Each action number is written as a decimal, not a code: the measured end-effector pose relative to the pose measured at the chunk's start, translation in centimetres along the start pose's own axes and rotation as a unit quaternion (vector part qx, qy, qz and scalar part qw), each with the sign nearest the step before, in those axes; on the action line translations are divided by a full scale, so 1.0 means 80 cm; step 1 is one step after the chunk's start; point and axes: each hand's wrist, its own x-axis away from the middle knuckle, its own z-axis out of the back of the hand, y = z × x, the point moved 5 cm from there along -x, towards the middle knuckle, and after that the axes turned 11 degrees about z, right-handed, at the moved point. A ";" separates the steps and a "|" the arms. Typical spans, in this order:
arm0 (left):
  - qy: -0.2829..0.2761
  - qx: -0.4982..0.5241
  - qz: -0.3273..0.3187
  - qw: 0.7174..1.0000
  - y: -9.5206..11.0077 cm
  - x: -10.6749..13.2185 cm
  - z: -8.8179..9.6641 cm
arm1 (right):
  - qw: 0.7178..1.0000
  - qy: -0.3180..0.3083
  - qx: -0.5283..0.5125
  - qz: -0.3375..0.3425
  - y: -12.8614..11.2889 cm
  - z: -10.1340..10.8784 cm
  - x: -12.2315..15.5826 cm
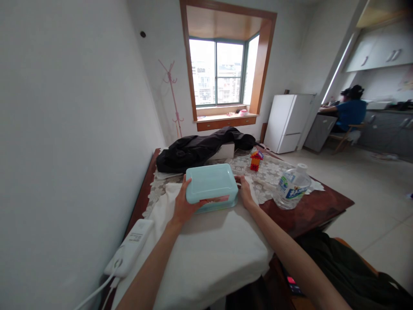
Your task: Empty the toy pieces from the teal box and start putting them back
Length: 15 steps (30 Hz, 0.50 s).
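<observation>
The left hand (183,204) grips a light-blue lidded box (211,183) at nine o'clock; the right hand (245,193) is at its three; black fabric (193,150) lies toward twelve.

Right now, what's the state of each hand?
Left hand: closed, holding the box by its left end.
Right hand: at the box's right end; whether it grips can't be told.

The left hand (183,204) and right hand (245,194) are bare, with slender fingers (185,184) and narrow wrists (176,222), and both slim forearms (154,260) are uncovered too.
</observation>
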 end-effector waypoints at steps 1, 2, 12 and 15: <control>0.000 0.004 0.005 1.000 -0.001 0.000 -0.001 | 1.000 -0.009 -0.002 -0.002 -0.001 -0.002 0.001; 0.001 0.009 0.009 1.000 -0.001 0.000 -0.001 | 1.000 -0.017 -0.004 -0.003 -0.001 -0.003 0.001; 0.025 0.030 0.012 0.999 0.004 0.001 0.008 | 0.999 0.009 -0.025 -0.022 0.012 0.003 -0.001; 0.004 0.012 -0.009 1.000 0.005 0.001 0.003 | 1.000 0.002 -0.018 -0.023 0.018 0.004 -0.002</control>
